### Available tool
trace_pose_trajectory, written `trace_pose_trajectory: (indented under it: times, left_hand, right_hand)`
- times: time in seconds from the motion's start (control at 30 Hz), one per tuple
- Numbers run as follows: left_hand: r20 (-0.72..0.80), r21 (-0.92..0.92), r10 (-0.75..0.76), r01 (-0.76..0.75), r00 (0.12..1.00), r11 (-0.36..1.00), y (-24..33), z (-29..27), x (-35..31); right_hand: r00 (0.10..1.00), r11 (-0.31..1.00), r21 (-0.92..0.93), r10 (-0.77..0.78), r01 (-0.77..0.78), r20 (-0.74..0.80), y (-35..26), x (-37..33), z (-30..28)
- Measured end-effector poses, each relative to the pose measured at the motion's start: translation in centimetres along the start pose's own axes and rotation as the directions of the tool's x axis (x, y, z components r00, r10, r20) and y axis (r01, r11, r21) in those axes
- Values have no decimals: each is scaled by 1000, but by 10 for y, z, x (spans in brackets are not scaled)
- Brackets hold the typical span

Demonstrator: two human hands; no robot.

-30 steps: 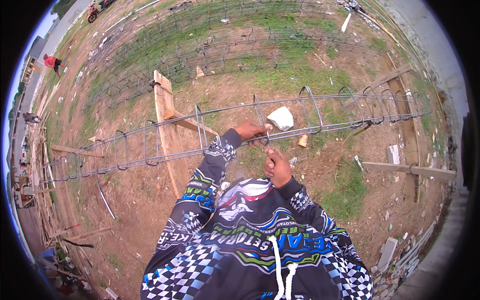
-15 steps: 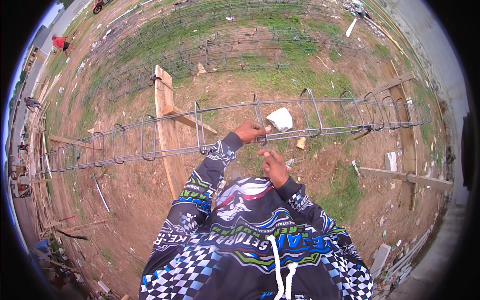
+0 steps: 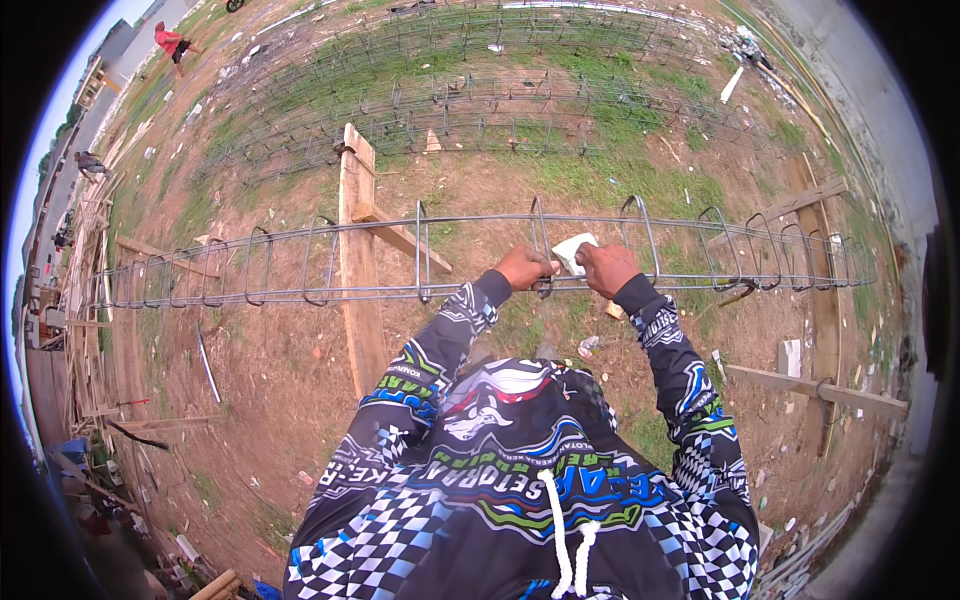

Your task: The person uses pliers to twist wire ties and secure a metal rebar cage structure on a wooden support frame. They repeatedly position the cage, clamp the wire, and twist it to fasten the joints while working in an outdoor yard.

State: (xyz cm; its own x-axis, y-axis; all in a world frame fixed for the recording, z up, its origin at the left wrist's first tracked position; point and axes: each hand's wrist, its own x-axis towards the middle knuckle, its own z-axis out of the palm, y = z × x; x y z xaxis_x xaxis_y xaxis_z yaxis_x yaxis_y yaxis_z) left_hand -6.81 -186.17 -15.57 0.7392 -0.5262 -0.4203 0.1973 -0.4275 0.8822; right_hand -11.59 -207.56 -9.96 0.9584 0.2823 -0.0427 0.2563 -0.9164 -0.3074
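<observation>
A long, narrow cage of steel bars (image 3: 460, 292) with bent wire stirrups runs left to right before me. My left hand (image 3: 526, 268) is closed at one stirrup (image 3: 537, 225), its thumb and fingers pinched where the stirrup meets the near bars. Just right of it, my right hand (image 3: 608, 270) reaches over the near bars with curled fingers pointing toward the left hand. Whatever lies within those fingers is hidden. Behind the right fingers a white chunk (image 3: 573, 248) shows through the cage, partly covered by the hand.
A wooden post with a crosspiece (image 3: 362, 240) supports the cage on the left; another timber support (image 3: 822, 300) stands right. More steel cages (image 3: 420, 110) lie on the grass beyond. A person in red (image 3: 172, 42) is far left. A concrete wall (image 3: 890, 130) borders the right.
My right hand has moved up and right from near my chest to the near bars. My left hand stays at the same stirrup. The whole view has shifted slightly.
</observation>
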Motion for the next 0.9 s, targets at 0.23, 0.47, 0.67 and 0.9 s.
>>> trace_pose_trajectory:
  times: [0.23, 0.47, 0.67, 0.9]
  left_hand:
    - [-40, 64, -29, 32, 999, 997, 2, -10, -11]
    - [-91, 220, 93, -71, 992, 973, 1, 3, -9]
    - [-170, 254, 206, -159, 964, 954, -15, 8, -5]
    - [-161, 235, 250, -209, 955, 949, -9, 9, -6]
  right_hand:
    - [940, 977, 212, -41, -34, 340, -1, 54, 40]
    - [735, 983, 129, 10, -132, 678, 36, 79, 68]
    - [973, 987, 152, -10, 46, -231, -19, 13, 25]
    - [897, 985, 146, -21, 95, -441, -54, -70, 102]
